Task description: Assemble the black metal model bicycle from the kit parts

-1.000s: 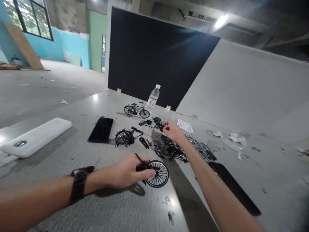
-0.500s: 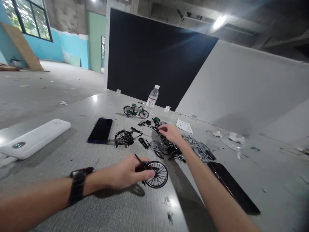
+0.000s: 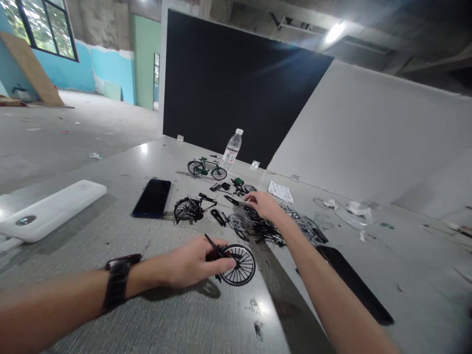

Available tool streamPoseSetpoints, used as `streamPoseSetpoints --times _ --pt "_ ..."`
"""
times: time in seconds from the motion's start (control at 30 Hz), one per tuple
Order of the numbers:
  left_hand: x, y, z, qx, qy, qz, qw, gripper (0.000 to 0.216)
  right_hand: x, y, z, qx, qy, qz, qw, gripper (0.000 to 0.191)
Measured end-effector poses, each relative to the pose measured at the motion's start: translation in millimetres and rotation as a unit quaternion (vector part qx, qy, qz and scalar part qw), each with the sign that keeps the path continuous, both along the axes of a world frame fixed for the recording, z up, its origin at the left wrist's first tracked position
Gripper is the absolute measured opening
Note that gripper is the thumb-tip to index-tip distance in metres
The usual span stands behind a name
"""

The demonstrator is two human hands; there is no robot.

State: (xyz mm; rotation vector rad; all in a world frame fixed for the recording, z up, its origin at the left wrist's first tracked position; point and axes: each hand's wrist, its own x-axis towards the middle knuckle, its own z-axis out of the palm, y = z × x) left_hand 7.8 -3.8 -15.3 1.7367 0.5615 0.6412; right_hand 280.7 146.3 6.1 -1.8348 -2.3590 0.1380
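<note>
Pinched spoked wheel (image 3: 243, 264) with left hand (image 3: 201, 260), couldn't tell grip of right hand (image 3: 264, 205) at parts pile (image 3: 263, 229) nor contents of capped bottle (image 3: 232, 149) on counter (image 3: 184, 322).

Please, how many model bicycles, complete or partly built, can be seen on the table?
2: a complete-looking green bicycle near the bottle, and a partly built black bicycle beside the phone. The heap of parts could hide more.

black, silver-rimmed spoked wheel (image 3: 242, 265)
</note>
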Motion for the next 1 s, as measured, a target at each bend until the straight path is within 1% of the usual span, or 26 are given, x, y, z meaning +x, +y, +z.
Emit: streamPoseSetpoints --times 0.23,0.4,0.47,0.63,0.73,0.87,0.93,1.0 --pt "1 0 -1.6 -0.010 0.001 0.003 1.000 0.024 -5 11 8.8 -0.060 -0.026 0.027 0.998 0.006" --pt "2 0 -1.6 -0.007 -0.006 0.005 1.000 0.024 -7 20 13.9 -0.092 -0.052 0.056 0.993 0.002" --pt "1 0 -1.1 -0.007 -0.004 0.004 1.000 0.023 -7 22 13.3 -0.101 -0.065 0.060 0.991 0.003" --pt "0 -1 -1.1 -0.014 0.008 0.005 1.000 0.026 -8 22 9.1 -0.116 -0.073 0.050 0.989 0.014" --pt "0 -1 -0.6 -0.012 0.005 0.005 1.000 0.025 -5 17 8.7 -0.102 -0.036 0.040 0.993 0.015" --pt "1 -1 -0.4 -0.014 0.001 0.006 1.000 0.025 -2 1 11.0 -0.072 0.061 0.044 0.995 0.014" --pt "1 -1 -0.6 -0.017 0.000 0.005 1.000 0.025 -4 -12 12.8 -0.058 0.109 0.055 0.991 0.023" --pt "1 -1 -0.7 -0.020 -0.004 0.003 1.000 0.025 -7 -29 15.0 -0.058 0.165 0.069 0.982 0.036"
